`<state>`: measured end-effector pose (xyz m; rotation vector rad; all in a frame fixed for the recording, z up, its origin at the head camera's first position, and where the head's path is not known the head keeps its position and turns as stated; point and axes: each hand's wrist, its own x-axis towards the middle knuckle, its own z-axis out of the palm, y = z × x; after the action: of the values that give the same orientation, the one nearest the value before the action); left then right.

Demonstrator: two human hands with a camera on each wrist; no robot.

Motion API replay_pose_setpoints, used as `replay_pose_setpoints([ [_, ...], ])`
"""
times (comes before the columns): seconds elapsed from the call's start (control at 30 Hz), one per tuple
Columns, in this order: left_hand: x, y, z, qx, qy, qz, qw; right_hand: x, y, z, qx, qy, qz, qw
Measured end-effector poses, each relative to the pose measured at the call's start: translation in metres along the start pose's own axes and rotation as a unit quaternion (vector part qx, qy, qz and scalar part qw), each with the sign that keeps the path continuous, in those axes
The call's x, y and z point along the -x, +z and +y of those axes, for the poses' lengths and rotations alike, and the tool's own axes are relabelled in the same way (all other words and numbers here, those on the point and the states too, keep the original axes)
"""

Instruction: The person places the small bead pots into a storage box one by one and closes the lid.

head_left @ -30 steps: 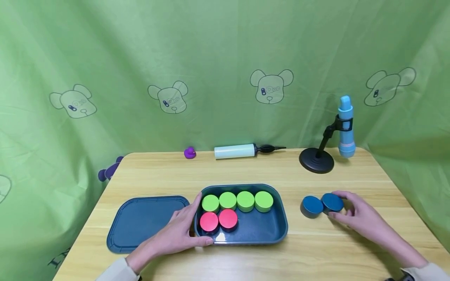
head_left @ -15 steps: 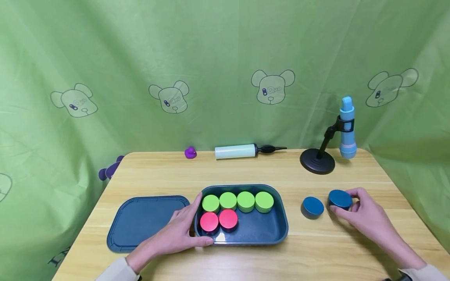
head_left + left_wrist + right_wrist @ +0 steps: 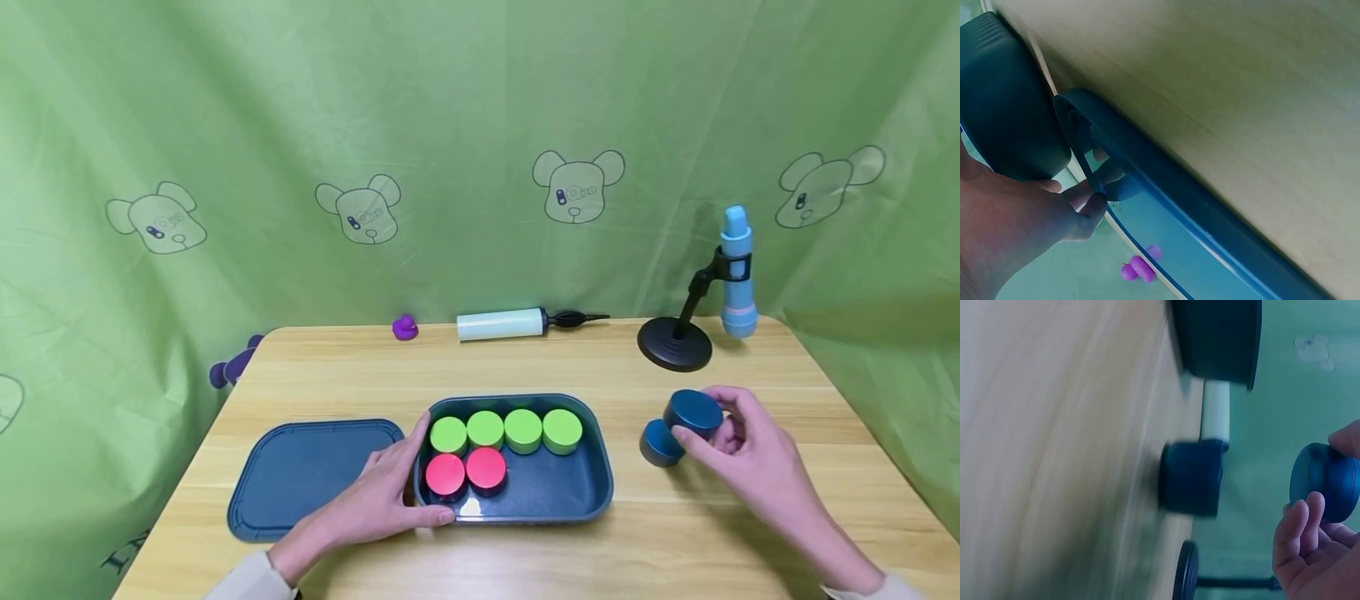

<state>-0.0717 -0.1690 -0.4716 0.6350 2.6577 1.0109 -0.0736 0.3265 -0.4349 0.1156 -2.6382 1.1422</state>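
My right hand [image 3: 757, 467] pinches a short blue cylinder [image 3: 692, 410] between thumb and fingers. In the right wrist view the held cylinder [image 3: 1319, 478] is lifted off the wooden table. A second blue cylinder [image 3: 658, 446] stands on the table just below and left of it. My left hand [image 3: 375, 504] grips the left end of a dark blue rectangular box [image 3: 555, 490], thumb along the front rim and fingers along the side. Inside the box, a row of several green-topped cylinders [image 3: 523, 427] lines the back, with two red-topped ones [image 3: 486, 468] in front at the left.
A dark blue flat lid [image 3: 307, 475] lies left of the box. Along the back edge are a purple duck [image 3: 405, 327] and a white hand pump [image 3: 501, 324]. A light-blue microphone [image 3: 738, 283] on a black stand [image 3: 675, 343] rises at the back right. A green curtain [image 3: 465, 100] hangs behind.
My right hand has lifted one blue cylinder off the table, first drawing it right, then bringing it up and left over the other. My left hand and the box have stayed put.
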Motion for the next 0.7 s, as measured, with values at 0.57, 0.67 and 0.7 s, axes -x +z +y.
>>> replay_pose_setpoints([
  [0.57,0.0,-0.001,0.002,0.002,-0.003,0.001,1.0,0.005,0.048,-0.059,-0.019,-0.057,-0.052,0.997],
  [0.67,0.001,-0.001,0.002,0.003,-0.006,0.001,1.0,0.006,0.057,-0.066,-0.022,-0.07,-0.072,0.995],
  [0.7,0.001,-0.001,0.002,0.003,-0.007,0.001,1.0,0.006,0.06,-0.068,-0.022,-0.076,-0.079,0.994],
])
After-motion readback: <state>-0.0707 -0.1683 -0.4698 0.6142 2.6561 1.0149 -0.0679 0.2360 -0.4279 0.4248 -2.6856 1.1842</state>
